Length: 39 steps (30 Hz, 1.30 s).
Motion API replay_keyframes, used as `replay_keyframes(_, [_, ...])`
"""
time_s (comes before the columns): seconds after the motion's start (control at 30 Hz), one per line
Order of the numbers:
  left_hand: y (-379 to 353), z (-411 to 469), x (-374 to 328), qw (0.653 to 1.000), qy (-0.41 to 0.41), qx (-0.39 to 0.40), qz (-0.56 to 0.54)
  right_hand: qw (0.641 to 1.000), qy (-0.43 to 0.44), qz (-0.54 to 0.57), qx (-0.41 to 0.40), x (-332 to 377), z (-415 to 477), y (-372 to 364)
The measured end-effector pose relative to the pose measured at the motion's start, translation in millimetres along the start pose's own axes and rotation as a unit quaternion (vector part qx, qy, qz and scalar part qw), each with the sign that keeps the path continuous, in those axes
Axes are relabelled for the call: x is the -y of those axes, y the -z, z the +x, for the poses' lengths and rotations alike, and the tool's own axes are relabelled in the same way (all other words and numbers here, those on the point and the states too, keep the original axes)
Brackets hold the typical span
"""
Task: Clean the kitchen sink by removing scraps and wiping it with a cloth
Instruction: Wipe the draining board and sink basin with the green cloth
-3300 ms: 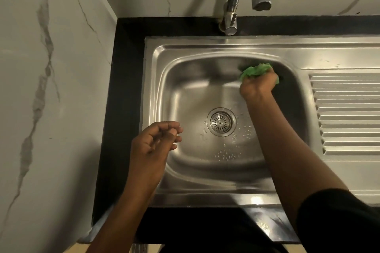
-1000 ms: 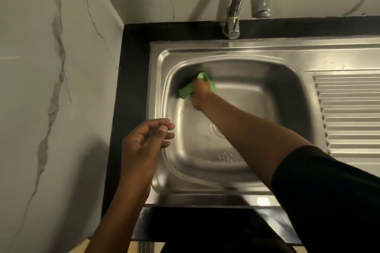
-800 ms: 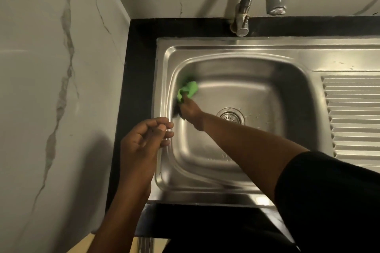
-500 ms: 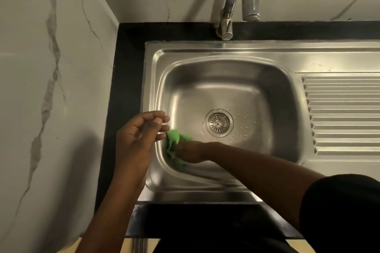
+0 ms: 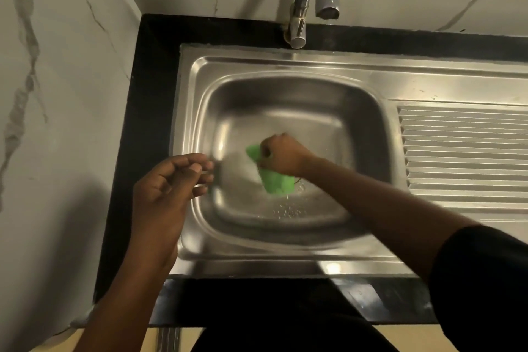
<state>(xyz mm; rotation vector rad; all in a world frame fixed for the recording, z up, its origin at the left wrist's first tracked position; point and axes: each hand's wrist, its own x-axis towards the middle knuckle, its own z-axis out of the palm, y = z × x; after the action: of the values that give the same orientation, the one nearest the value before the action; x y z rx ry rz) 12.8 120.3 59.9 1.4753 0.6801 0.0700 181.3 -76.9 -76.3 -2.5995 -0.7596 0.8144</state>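
My right hand [image 5: 281,156] grips crumpled green cloth [image 5: 275,181], moved from my curled left hand [image 5: 168,183] (contents unclear) to stainless steel sink [image 5: 300,106] floor.

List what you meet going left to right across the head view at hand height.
Wall → counter → left hand → cloth → drainboard. The right hand grips the cloth and overlaps it, so it is left out.
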Motion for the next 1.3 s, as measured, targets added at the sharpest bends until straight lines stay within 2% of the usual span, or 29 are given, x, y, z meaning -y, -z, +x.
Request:
replay_keyframes(0.07, [0.2,-2.5,1.8,1.000,-0.001,-0.001,-0.003,0.996,0.036,-0.069,-0.043,-20.6,14.1,31.8])
replay_keyframes(0.13, [2.1,-4.6,3.7,1.000,-0.001,0.001,0.000,0.980,0.067,-0.182,-0.032,-40.6,27.5,54.9])
replay_keyframes(0.27, [6.2,-9.0,8.5,1.000,0.002,0.004,-0.001,0.902,0.103,-0.419,0.007,-74.1,37.7,73.9])
replay_keyframes(0.37, [7.3,-12.2,12.5,1.000,0.011,0.001,-0.005,0.850,0.101,-0.514,0.052,-93.6,25.3,65.8])
replay_keyframes(0.47, [5.1,-14.7,13.3,1.000,0.014,-0.001,-0.008,0.861,0.073,-0.493,0.102,-106.5,10.0,55.1])
replay_keyframes(0.67, [-2.6,-14.2,9.3,1.000,-0.002,0.012,-0.017,0.845,-0.001,-0.519,0.130,-121.0,-37.3,34.1])
replay_keyframes(0.83, [-7.0,-10.1,0.3,0.999,-0.012,0.022,-0.020,0.834,-0.069,-0.513,0.191,-94.4,-54.4,18.1])
replay_keyframes(1.17, [11.2,-10.6,4.9,0.999,-0.011,0.024,-0.026,0.815,-0.006,-0.461,0.352,-54.9,-123.6,-9.6])
replay_keyframes(1.3, [7.6,-13.6,10.0,0.999,-0.009,0.042,-0.023,0.822,-0.013,-0.468,0.324,-50.2,-130.3,-3.2])
